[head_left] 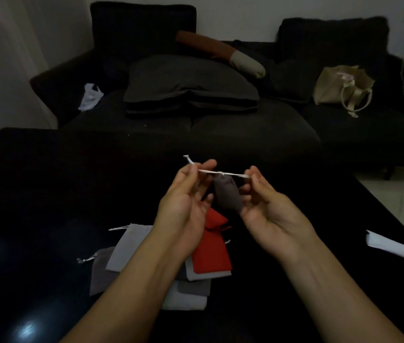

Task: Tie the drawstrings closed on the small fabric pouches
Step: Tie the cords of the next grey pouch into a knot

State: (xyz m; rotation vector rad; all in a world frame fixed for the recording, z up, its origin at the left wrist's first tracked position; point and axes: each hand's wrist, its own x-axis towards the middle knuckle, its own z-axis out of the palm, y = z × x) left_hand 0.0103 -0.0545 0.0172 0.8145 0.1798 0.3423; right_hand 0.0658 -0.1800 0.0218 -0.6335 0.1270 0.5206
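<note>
A small dark grey pouch (228, 194) hangs between my hands above the black table. Its white drawstring (220, 173) is stretched level, with a knot at the pouch's gathered neck. My left hand (186, 206) pinches the left end of the string, whose tip sticks out past my fingers. My right hand (267, 206) pinches the right end. Below lie a red pouch (212, 256), a light grey pouch (129, 246), a dark grey pouch (101, 273) and others, partly hidden by my forearms.
The glossy black table (35, 194) fills the foreground. A white paper (394, 246) lies at its right edge. Behind stands a dark sofa (196, 125) with cushions, a white plastic bag (89, 96) and a beige tote bag (342, 87).
</note>
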